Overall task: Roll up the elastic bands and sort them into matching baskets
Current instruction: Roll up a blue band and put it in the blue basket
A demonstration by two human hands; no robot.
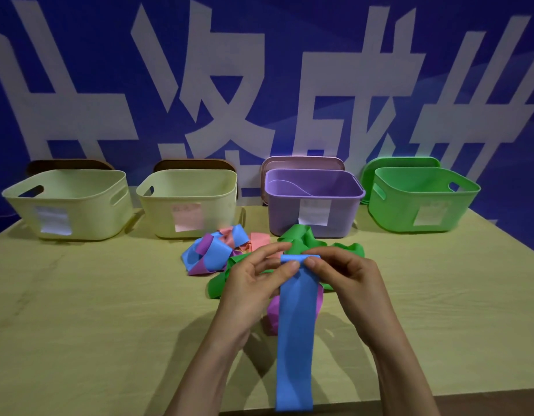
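Both hands up: left hand (253,283) and right hand (346,280) pinch the folded top of a long blue elastic band (295,340), hanging near-centre over the pale wooden table (94,310).

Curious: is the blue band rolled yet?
Barely: left hand and right hand pinch the blue band at its curled top; the rest hangs flat.

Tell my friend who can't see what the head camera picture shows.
The left hand and right hand pinch the top end of a long blue band over a tangled pile of bands on a table. Behind stand two cream baskets, a purple basket and a green basket.
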